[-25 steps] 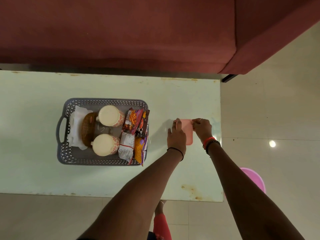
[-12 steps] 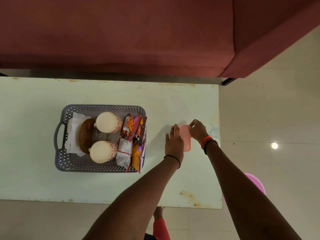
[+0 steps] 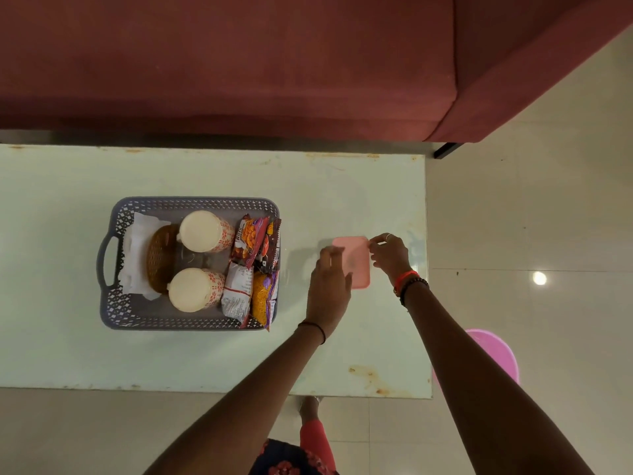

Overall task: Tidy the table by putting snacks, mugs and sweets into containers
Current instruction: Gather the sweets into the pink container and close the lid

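Note:
A flat pink container [image 3: 357, 260] with its lid on lies on the pale green table [image 3: 205, 358], near the right end. My left hand [image 3: 329, 289] hovers at its left edge, fingers loose and blurred. My right hand [image 3: 390, 255] pinches the container's upper right edge with curled fingertips. To the left stands a grey perforated basket [image 3: 191, 202]. It holds two white patterned mugs [image 3: 202, 231] [image 3: 191, 289] and several snack packets [image 3: 248, 240] along its right side. A brown woven holder [image 3: 161, 258] and white paper [image 3: 135, 241] sit at its left.
A dark red sofa [image 3: 239, 63] runs along the table's far edge. A pink round stool [image 3: 493, 351] stands on the tiled floor just past the table's right end, partly behind my right forearm. My leg shows below the near edge.
My left hand has slid back off the pink lid toward me, uncovering most of it. My right hand stays at the container's right edge. The view has shifted slightly.

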The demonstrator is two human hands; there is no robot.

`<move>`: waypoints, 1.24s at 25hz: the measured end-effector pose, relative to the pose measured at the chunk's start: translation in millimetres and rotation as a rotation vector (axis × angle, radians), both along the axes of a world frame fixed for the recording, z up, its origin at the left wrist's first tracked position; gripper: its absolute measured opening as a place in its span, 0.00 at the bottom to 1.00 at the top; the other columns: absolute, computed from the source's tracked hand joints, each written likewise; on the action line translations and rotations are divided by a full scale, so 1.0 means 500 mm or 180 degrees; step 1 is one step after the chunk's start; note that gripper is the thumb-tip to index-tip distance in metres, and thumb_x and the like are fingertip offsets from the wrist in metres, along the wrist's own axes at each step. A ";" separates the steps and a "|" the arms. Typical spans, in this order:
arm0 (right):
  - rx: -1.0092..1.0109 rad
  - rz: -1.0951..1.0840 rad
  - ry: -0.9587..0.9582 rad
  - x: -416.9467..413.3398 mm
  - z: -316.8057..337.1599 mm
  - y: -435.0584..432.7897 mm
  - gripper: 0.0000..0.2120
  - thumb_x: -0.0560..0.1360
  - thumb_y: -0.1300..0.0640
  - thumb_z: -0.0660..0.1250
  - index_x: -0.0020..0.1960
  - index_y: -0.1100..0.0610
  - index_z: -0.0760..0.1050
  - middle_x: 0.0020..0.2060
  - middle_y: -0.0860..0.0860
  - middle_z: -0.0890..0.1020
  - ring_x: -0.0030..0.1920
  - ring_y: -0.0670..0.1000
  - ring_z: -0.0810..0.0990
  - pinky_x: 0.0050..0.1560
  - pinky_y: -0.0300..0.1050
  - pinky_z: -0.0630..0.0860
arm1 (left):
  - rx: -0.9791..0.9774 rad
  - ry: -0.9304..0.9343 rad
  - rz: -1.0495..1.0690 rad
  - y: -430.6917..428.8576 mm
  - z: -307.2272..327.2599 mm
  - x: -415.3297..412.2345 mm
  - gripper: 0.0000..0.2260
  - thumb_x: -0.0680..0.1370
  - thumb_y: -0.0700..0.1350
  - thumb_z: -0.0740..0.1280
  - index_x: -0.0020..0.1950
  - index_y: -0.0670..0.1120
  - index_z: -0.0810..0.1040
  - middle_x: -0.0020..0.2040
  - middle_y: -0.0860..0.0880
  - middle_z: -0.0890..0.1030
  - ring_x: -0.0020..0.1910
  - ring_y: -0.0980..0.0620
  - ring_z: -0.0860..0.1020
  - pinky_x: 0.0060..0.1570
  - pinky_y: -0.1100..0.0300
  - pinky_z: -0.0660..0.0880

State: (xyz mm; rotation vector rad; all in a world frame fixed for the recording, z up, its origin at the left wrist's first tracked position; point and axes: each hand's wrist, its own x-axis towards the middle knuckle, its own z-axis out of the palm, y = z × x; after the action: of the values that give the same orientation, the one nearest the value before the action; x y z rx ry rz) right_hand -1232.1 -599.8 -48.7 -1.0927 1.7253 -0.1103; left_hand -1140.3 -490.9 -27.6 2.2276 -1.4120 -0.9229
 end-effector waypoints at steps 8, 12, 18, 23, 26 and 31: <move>0.0204 -0.0218 -0.0409 -0.037 -0.001 0.038 0.10 0.75 0.69 0.64 0.55 0.70 0.76 0.45 0.58 0.79 0.46 0.55 0.77 0.54 0.51 0.79 | 0.1099 0.2812 0.3289 0.045 -0.036 -0.062 0.13 0.78 0.43 0.65 0.56 0.35 0.72 0.45 0.40 0.76 0.39 0.50 0.77 0.42 0.60 0.76; 0.0176 -0.0368 -0.0464 -0.039 -0.005 0.047 0.10 0.74 0.71 0.63 0.55 0.70 0.76 0.45 0.60 0.79 0.47 0.56 0.79 0.55 0.53 0.80 | 0.0931 0.3156 0.3429 0.034 -0.029 -0.059 0.07 0.79 0.40 0.62 0.54 0.38 0.74 0.50 0.42 0.77 0.44 0.50 0.78 0.48 0.58 0.77; 0.0180 -0.0467 -0.0499 -0.031 -0.003 0.054 0.11 0.74 0.71 0.63 0.56 0.70 0.76 0.45 0.60 0.79 0.46 0.56 0.79 0.56 0.53 0.80 | 0.0915 0.3597 0.3707 0.040 -0.026 -0.065 0.12 0.80 0.41 0.60 0.60 0.36 0.72 0.58 0.40 0.78 0.62 0.44 0.77 0.61 0.51 0.74; 0.0326 -0.0411 -0.0642 0.000 0.000 0.081 0.14 0.73 0.73 0.62 0.57 0.69 0.76 0.45 0.60 0.80 0.47 0.56 0.79 0.56 0.52 0.79 | 0.0746 0.3556 0.4138 0.063 -0.030 -0.059 0.11 0.80 0.41 0.60 0.59 0.38 0.74 0.61 0.39 0.78 0.62 0.44 0.77 0.62 0.51 0.73; 0.0407 -0.0408 -0.0732 0.026 0.000 0.103 0.14 0.73 0.74 0.61 0.58 0.69 0.76 0.45 0.60 0.80 0.47 0.55 0.79 0.55 0.51 0.79 | 0.0612 0.3428 0.4344 0.079 -0.032 -0.039 0.13 0.80 0.42 0.60 0.62 0.38 0.73 0.62 0.39 0.78 0.62 0.45 0.76 0.62 0.52 0.72; 0.0505 -0.0430 -0.0867 0.067 -0.001 0.131 0.15 0.73 0.74 0.61 0.59 0.68 0.76 0.44 0.59 0.79 0.46 0.55 0.78 0.54 0.49 0.79 | 0.0410 0.3386 0.4585 0.098 -0.038 -0.008 0.14 0.80 0.44 0.59 0.62 0.38 0.73 0.63 0.40 0.77 0.63 0.46 0.76 0.61 0.54 0.72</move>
State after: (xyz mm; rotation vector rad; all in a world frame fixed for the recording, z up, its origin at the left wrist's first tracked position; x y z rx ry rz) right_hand -1198.4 -534.3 -49.0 -0.8051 1.5326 -0.1944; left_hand -1144.5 -441.7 -46.5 1.5992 0.6793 -1.1764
